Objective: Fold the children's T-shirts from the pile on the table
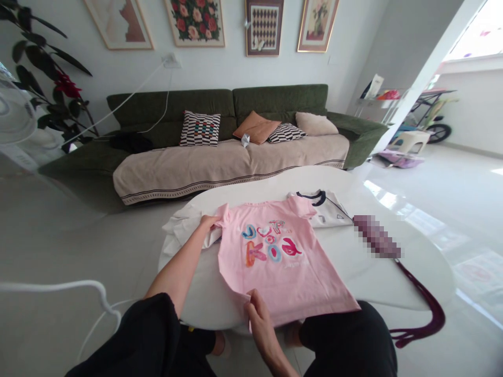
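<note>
A pink T-shirt with colourful printed letters lies spread on a white oval table, its neck pointing away from me. My left hand grips its left sleeve, fingers closed on the cloth. Down at the near left hem, my right hand pinches the shirt's edge and lifts it a little. Behind the pink shirt sits a white garment with a dark collar, partly covered. More white ruffled cloth is by my left hand at the table's left edge.
A blurred-out item with a dark red strap lies on the right of the table, the strap hanging over the edge. A green sofa with cushions stands beyond. White cables run at the left.
</note>
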Demonstrator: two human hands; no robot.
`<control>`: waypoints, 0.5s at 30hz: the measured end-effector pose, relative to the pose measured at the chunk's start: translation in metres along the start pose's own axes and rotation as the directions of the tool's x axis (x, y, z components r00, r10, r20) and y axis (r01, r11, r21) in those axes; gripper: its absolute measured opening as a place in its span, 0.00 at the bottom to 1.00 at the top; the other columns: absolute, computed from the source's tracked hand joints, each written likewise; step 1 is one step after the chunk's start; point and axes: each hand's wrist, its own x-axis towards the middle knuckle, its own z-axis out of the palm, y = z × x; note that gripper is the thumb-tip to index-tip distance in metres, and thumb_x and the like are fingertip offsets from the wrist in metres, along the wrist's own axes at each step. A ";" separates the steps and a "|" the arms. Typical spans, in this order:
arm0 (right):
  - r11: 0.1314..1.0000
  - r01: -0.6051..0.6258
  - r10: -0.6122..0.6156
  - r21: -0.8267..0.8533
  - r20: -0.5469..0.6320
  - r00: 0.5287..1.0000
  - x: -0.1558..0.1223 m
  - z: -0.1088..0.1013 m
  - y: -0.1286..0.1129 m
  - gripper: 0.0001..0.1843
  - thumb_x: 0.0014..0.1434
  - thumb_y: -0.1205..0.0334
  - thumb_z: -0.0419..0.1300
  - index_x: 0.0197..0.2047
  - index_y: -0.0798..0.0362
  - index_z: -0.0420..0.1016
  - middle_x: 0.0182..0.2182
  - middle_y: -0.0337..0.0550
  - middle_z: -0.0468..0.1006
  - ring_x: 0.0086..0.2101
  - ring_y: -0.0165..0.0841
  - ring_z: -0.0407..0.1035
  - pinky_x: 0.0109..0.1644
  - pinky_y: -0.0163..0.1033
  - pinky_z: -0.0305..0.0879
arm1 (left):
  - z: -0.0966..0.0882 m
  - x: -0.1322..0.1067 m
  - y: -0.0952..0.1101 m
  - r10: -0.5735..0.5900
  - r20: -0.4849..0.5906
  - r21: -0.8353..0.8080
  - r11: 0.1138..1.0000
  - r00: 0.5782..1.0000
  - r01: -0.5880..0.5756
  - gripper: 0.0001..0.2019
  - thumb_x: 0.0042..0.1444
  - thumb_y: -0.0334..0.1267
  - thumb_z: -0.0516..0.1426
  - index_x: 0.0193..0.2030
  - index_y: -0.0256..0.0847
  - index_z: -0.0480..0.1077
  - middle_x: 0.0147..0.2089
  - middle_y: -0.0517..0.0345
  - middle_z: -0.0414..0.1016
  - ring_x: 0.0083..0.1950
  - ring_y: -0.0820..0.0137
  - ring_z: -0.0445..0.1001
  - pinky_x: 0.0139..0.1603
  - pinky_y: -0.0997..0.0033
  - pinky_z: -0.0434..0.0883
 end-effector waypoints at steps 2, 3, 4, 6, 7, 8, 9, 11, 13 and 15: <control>0.995 -0.045 0.046 0.089 -0.011 0.999 0.002 -0.003 -0.001 0.03 0.49 0.62 0.49 0.26 0.52 0.57 0.22 0.32 0.56 0.25 0.25 0.52 0.30 0.31 0.53 | -0.001 0.002 0.005 -0.053 0.052 0.011 0.999 0.997 0.052 0.15 0.57 0.40 0.52 0.49 0.36 0.63 0.48 0.52 0.66 0.45 0.67 0.69 0.43 0.60 0.69; 0.989 -0.070 0.070 0.132 0.002 0.998 0.002 -0.004 -0.003 0.03 0.48 0.62 0.49 0.27 0.51 0.57 0.21 0.31 0.55 0.23 0.25 0.51 0.28 0.31 0.51 | -0.002 0.003 0.008 -0.064 0.069 0.017 0.998 0.996 0.063 0.15 0.57 0.40 0.52 0.49 0.36 0.63 0.48 0.52 0.66 0.44 0.67 0.69 0.43 0.60 0.69; 0.981 -0.095 0.093 0.168 0.021 0.995 0.002 -0.006 -0.006 0.03 0.48 0.62 0.49 0.27 0.51 0.57 0.21 0.30 0.54 0.22 0.24 0.50 0.27 0.30 0.50 | -0.004 0.003 0.011 -0.058 0.078 0.014 0.998 0.995 0.057 0.15 0.57 0.40 0.52 0.49 0.36 0.63 0.48 0.52 0.66 0.44 0.67 0.69 0.43 0.61 0.69; 0.971 -0.130 0.119 0.201 0.067 0.991 0.001 -0.009 -0.012 0.03 0.47 0.62 0.50 0.27 0.51 0.58 0.19 0.30 0.55 0.22 0.24 0.50 0.26 0.30 0.49 | -0.008 0.004 0.014 -0.020 0.075 -0.001 1.000 0.997 0.020 0.14 0.57 0.40 0.52 0.48 0.36 0.64 0.47 0.53 0.67 0.43 0.68 0.69 0.41 0.62 0.70; 0.969 -0.138 0.121 0.204 0.092 0.988 0.000 -0.011 -0.015 0.03 0.47 0.62 0.51 0.26 0.51 0.58 0.19 0.30 0.56 0.23 0.25 0.51 0.27 0.30 0.50 | -0.010 0.004 0.015 0.006 0.065 -0.012 1.000 0.998 -0.005 0.14 0.57 0.40 0.52 0.47 0.35 0.64 0.46 0.53 0.68 0.42 0.69 0.70 0.41 0.63 0.70; 0.968 -0.144 0.121 0.205 0.117 0.986 -0.001 -0.012 -0.018 0.04 0.47 0.62 0.52 0.25 0.52 0.59 0.20 0.31 0.58 0.24 0.25 0.53 0.28 0.30 0.50 | -0.012 0.003 0.015 0.031 0.050 -0.024 0.999 0.998 -0.030 0.13 0.57 0.40 0.52 0.45 0.35 0.65 0.44 0.54 0.68 0.40 0.70 0.70 0.39 0.64 0.70; 0.967 -0.150 0.121 0.206 0.145 0.982 -0.002 -0.014 -0.019 0.06 0.48 0.61 0.53 0.24 0.52 0.59 0.21 0.32 0.60 0.26 0.26 0.54 0.29 0.30 0.51 | -0.014 0.002 0.014 0.056 0.033 -0.039 0.998 0.998 -0.055 0.11 0.56 0.39 0.53 0.43 0.35 0.66 0.42 0.55 0.69 0.39 0.71 0.70 0.38 0.67 0.69; 0.961 -0.164 0.121 0.223 0.194 0.974 -0.002 -0.015 -0.018 0.08 0.48 0.60 0.54 0.23 0.52 0.59 0.22 0.34 0.62 0.28 0.27 0.56 0.32 0.30 0.52 | -0.018 -0.001 0.011 0.097 -0.005 -0.069 0.993 0.995 -0.097 0.08 0.54 0.37 0.55 0.39 0.35 0.67 0.36 0.59 0.71 0.36 0.72 0.70 0.35 0.73 0.68; 0.950 -0.184 0.125 0.253 0.229 0.965 -0.002 -0.016 -0.011 0.09 0.48 0.59 0.54 0.22 0.53 0.58 0.23 0.34 0.63 0.28 0.26 0.56 0.31 0.30 0.51 | -0.020 -0.004 0.009 0.123 -0.043 -0.097 0.987 0.992 -0.126 0.06 0.50 0.35 0.57 0.34 0.36 0.68 0.31 0.62 0.72 0.34 0.73 0.70 0.31 0.79 0.65; 0.932 -0.209 0.137 0.296 0.246 0.960 -0.001 -0.016 -0.003 0.10 0.47 0.59 0.54 0.22 0.53 0.57 0.23 0.33 0.63 0.26 0.25 0.54 0.30 0.30 0.50 | -0.020 -0.007 0.008 0.131 -0.066 -0.117 0.983 0.989 -0.138 0.05 0.49 0.35 0.57 0.32 0.36 0.68 0.29 0.64 0.71 0.33 0.74 0.70 0.30 0.80 0.64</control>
